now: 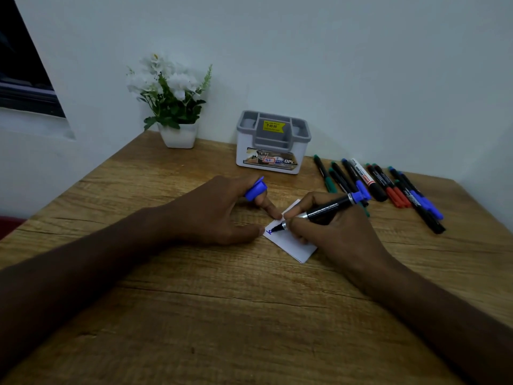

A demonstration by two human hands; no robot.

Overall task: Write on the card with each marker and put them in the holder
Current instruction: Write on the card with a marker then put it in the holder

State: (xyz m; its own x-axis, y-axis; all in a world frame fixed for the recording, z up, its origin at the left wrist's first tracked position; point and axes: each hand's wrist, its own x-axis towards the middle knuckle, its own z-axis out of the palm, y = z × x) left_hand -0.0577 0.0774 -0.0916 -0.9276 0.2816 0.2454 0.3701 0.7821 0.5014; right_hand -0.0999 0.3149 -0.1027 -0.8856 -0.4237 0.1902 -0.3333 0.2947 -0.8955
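Observation:
A small white card (297, 247) lies on the wooden table (222, 301) near its middle, with a short blue mark at its left corner. My right hand (338, 234) grips a black-bodied blue marker (324, 209), and its tip touches the card. My left hand (216, 209) holds the marker's blue cap (255, 189) in its curled fingers while two fingertips press on the card's left edge. The grey and white holder (273, 143) stands at the back, and no markers show in it.
Several capped markers (383, 184) in green, black, blue and red lie in a row to the right of the holder. A white pot of white flowers (173, 107) stands at the back left against the wall. The table's right edge runs near the markers.

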